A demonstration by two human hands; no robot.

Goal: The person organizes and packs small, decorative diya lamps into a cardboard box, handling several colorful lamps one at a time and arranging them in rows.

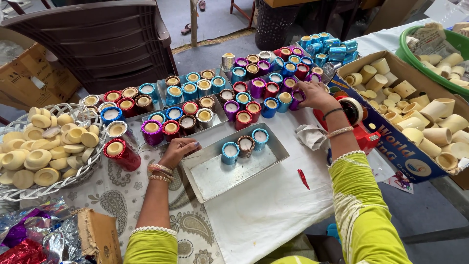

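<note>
Gripping glossy purple foil cup (297, 99)

A table covered by a white paisley-printed cloth (117, 200) carries a metal tray (215, 176) near the middle and more trays of foil-wrapped cups (195, 98) farther off. A white basket (73, 183) sits at left, a cardboard box (391, 142) and red tape dispenser (361, 132) at right

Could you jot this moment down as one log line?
left hand: resting at metal tray edge | right hand: reaching purple foil cup | tray: three foil cups
</note>
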